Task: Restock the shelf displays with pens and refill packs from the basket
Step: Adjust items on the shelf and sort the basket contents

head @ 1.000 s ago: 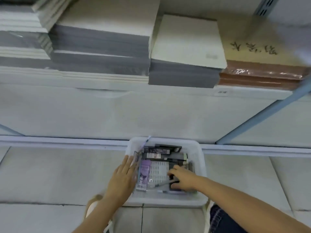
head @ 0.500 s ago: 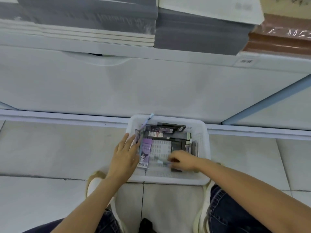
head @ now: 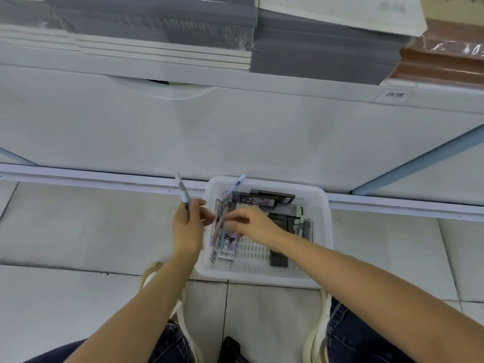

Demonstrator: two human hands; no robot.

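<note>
Both forearms reach forward and down from a crouch towards the white basket [head: 325,231], which sits on the tiled floor [head: 78,231] against the foot of the shelf [head: 235,127].

The left hand [head: 187,226] is raised just outside the basket's left rim, palm turned inward, with its fingers curled round a grey pen [head: 182,191] that stands nearly upright above the knuckles.

The right hand [head: 252,222] hangs over the left part of the basket, wrist bent. Its fingertips are pinched on a second pen [head: 219,226], which slants down towards the basket floor, though motion blur softens the grip.

Beneath that pen lies a purple pack [head: 230,243] with a barcode. Dark packs [head: 264,200] lie along the back wall, and another pen [head: 237,183] leans out over the far rim.

Stacks of notebooks [head: 314,48] fill the shelf above.
</note>
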